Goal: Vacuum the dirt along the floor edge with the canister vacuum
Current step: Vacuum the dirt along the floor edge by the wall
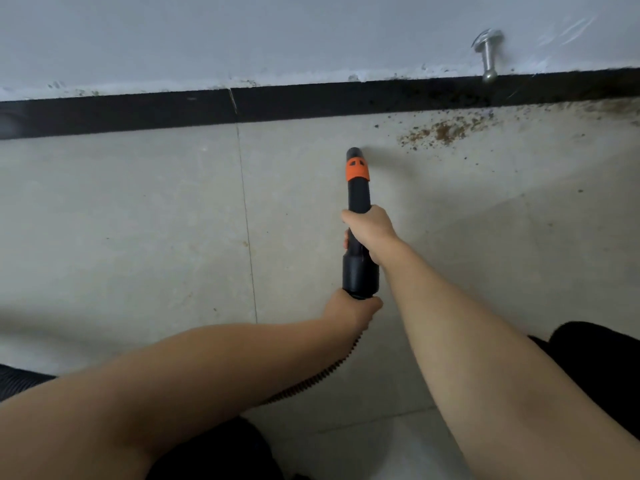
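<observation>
A black vacuum nozzle (358, 188) with an orange collar points away from me toward the wall, its tip on the pale tile floor a short way in front of the black skirting. My right hand (370, 230) grips the nozzle tube at its middle. My left hand (353, 311) holds the rear end, where the ribbed black hose (311, 379) leaves and runs back under my left forearm. Brown dirt (440, 131) lies scattered on the floor to the right of the tip, thicker along the skirting toward the right edge. The canister itself is out of sight.
The black skirting (138, 112) runs the full width below a white wall (242, 36). A metal door stop (488, 53) sticks out of the wall above the dirt. Another stretch of ribbed hose (17, 381) lies at the left edge. Dark clothing (588, 362) shows at bottom right.
</observation>
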A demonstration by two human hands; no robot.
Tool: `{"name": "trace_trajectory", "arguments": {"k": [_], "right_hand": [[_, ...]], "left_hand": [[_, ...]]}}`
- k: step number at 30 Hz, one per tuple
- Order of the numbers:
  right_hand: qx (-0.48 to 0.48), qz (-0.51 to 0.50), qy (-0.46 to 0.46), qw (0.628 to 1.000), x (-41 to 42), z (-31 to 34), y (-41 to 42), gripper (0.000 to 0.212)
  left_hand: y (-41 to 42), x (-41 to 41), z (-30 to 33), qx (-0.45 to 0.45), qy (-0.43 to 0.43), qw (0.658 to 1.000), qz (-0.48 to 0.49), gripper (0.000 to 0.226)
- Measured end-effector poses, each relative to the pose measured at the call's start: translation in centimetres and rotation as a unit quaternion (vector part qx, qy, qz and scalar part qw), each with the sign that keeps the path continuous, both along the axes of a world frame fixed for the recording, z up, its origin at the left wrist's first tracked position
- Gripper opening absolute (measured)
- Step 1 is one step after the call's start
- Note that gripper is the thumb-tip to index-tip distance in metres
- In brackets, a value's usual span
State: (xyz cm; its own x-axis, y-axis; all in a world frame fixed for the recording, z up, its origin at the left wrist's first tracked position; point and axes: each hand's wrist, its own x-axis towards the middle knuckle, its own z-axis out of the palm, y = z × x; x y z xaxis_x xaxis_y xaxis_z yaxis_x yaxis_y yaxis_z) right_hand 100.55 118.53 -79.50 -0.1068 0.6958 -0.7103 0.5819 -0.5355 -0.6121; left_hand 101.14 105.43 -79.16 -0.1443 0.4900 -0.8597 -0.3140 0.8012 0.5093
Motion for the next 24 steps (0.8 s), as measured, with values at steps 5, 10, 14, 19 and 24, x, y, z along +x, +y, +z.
{"name": "trace_trajectory", "arguments": {"k": [5, 10, 14, 19, 24], "right_hand": [[0.003, -0.045, 0.013, 0.999, 1.8, -0.8, -1.2, 0.009], [-0.006, -0.121, 0.016, 0.992, 6.4, -0.3, -0.9, 0.010], [-0.017, -0.135, 0.022, 0.991, 8.7, 0.8, 1.9, 0.010], [-0.037, -0.073, 0.041, 0.996, 9.6, 1.3, 5.1, 0.011], [-0.055, -0.040, 0.064, 0.996, 9.9, 1.0, 6.1, 0.011]], "left_hand": [[-1.1, 0.9, -0.6, -0.004, 0.028, 0.999, -0.045, 0.014], [-0.6, 3.5, 0.3, 0.005, 0.018, 0.994, -0.105, 0.012], [2.1, 5.5, 1.2, 0.023, 0.001, 0.995, -0.099, 0.018], [4.8, 7.9, 1.3, 0.040, -0.019, 0.998, -0.037, 0.018], [6.1, 9.1, 0.8, 0.019, 0.012, 1.000, 0.005, 0.018]]}}
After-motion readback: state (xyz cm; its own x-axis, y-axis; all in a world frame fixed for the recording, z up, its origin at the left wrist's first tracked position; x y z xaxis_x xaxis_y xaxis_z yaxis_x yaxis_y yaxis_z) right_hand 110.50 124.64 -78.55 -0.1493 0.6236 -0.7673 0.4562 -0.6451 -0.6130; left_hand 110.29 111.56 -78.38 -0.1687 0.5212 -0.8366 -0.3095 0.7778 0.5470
